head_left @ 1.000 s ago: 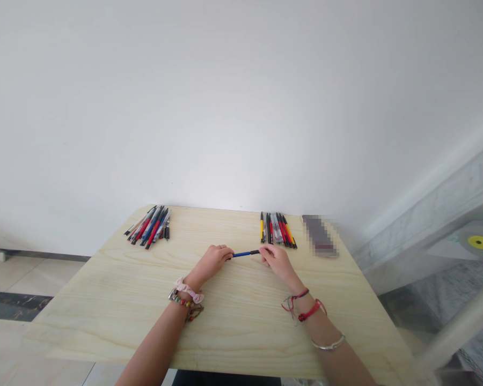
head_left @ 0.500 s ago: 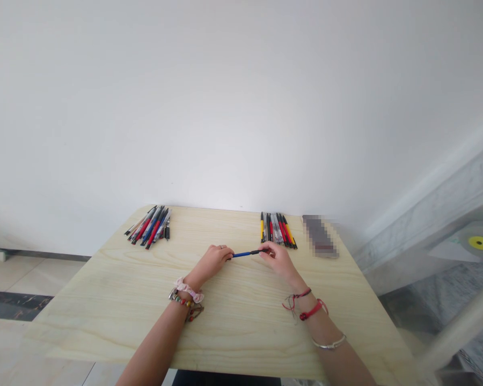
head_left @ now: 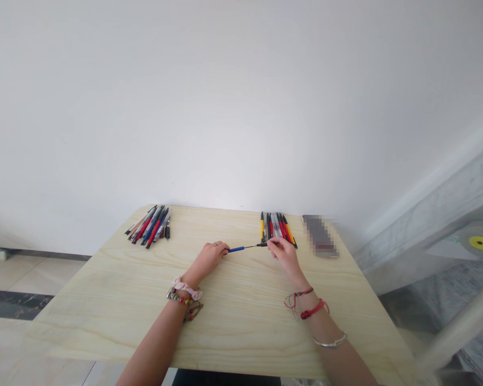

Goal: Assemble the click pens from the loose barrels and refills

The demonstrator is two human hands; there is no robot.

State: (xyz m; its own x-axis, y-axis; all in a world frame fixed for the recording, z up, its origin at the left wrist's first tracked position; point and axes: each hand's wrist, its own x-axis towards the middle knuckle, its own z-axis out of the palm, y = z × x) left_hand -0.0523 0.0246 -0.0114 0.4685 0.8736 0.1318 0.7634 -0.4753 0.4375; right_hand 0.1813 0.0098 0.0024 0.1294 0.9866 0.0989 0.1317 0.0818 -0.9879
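Note:
Over the middle of the table, a pen is in two parts with a thin dark rod, apparently its refill, spanning the gap. My left hand (head_left: 211,258) is closed on the left end of the blue pen barrel (head_left: 236,249). Between the fingertips of my right hand (head_left: 282,253) is the black end piece of the pen (head_left: 261,245); its far end is hidden by the fingers. Just behind my right hand lies a row of pens (head_left: 277,226) with yellow, red, black and clear bodies.
A looser pile of pens (head_left: 151,225) lies at the table's back left. At the back right is a dark, pixelated flat object (head_left: 320,235). The pale wooden table (head_left: 233,316) meets a white wall (head_left: 241,107) behind.
The blue barrel and the black end piece have come apart, showing the thin rod between them. My left hand has shifted slightly left and my right hand slightly right.

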